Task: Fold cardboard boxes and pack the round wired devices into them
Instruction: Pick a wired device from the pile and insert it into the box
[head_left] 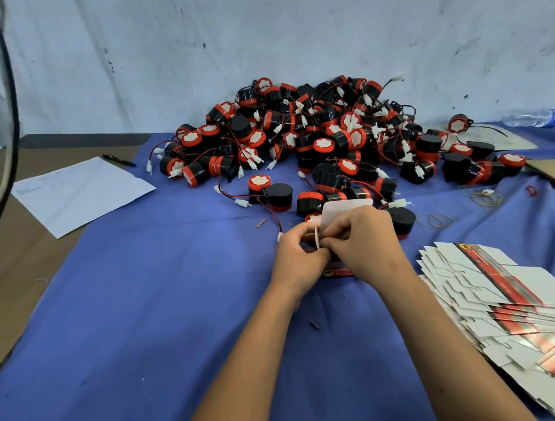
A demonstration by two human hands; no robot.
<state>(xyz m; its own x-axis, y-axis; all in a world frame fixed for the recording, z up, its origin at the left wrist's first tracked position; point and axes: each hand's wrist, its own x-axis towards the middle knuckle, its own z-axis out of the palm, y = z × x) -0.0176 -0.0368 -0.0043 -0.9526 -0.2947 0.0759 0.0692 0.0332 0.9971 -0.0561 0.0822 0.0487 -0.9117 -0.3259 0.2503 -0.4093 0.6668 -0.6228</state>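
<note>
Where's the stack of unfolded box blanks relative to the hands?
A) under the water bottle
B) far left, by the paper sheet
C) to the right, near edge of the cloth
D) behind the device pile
C: the fanned stack of flat box blanks lies right of both hands, which are folding one box.

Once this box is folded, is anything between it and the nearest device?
Nothing visible. Both hands, left hand and right hand, grip the box, and the closest devices lie directly behind it on the blue cloth.
</note>
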